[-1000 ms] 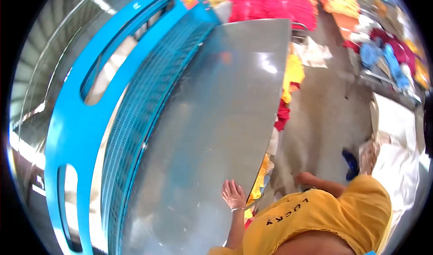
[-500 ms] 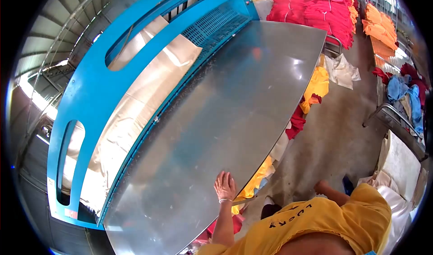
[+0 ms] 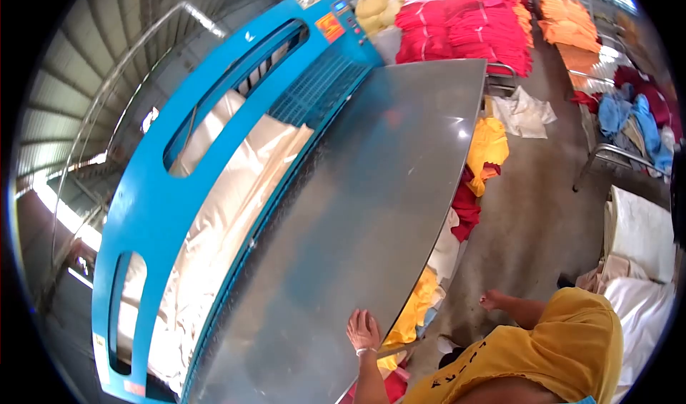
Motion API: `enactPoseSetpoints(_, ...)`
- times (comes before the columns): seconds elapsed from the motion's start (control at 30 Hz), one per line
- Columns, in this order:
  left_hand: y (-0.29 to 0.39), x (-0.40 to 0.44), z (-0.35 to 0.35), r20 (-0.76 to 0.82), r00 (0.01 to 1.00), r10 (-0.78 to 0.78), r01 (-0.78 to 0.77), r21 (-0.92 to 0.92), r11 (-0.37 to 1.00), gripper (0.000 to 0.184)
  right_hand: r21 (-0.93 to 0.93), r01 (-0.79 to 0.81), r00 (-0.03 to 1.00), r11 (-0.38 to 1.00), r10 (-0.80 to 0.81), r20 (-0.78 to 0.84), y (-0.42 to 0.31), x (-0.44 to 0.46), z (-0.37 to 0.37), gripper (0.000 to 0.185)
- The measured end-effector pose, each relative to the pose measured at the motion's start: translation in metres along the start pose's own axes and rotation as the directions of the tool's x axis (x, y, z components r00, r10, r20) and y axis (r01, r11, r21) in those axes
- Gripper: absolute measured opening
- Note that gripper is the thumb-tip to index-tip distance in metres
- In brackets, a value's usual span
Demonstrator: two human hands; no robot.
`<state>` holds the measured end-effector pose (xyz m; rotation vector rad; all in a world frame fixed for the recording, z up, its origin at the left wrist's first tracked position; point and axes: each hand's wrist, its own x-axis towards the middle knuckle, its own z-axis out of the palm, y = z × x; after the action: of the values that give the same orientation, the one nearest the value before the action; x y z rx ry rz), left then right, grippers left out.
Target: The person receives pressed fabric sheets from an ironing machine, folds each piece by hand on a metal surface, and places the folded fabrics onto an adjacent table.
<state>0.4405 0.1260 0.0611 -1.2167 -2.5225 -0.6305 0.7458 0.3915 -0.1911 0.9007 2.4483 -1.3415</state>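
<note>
My left hand (image 3: 364, 330) rests palm down near the right edge of a large bare metal table (image 3: 343, 211), fingers stretched out, a pale band at the wrist. To my right side, my right hand (image 3: 490, 300) hangs low above the floor; its fingers look curled in, and I see nothing in them. Beyond the table's left edge, a wide cream cloth (image 3: 225, 182) lies rumpled inside a long blue machine (image 3: 164, 211) with oval openings in its frame.
Yellow cloth (image 3: 488, 149), red and white pieces hang or lie beneath the table's right edge. Behind its far end are tied red cloth stacks (image 3: 486, 32). At right stand a cart with blue garments (image 3: 622, 115) and a white padded piece (image 3: 643, 225). Concrete floor (image 3: 525, 211) runs between.
The camera view has tilted up, so the machine and table sit lower in the picture. My left hand stays flat on the table. The cream cloth looks more creased at its far end.
</note>
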Motion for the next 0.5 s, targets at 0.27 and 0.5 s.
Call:
enactPoseSetpoints(0.27,0.002,-0.001,0.003,-0.005,1.0,0.001,-0.001,-0.021,1.0,0.03,-0.47,0.095,0.99,0.877,-0.036,0.133,0.008,-0.061,0.0,0.018)
enactPoseSetpoints(0.5,0.006,0.0,0.001,0.007,1.0,-0.004,0.004,0.005,1.0,0.03,-0.408,-0.066,0.991,0.91,0.109,0.083,0.113,-0.039,0.051,0.018)
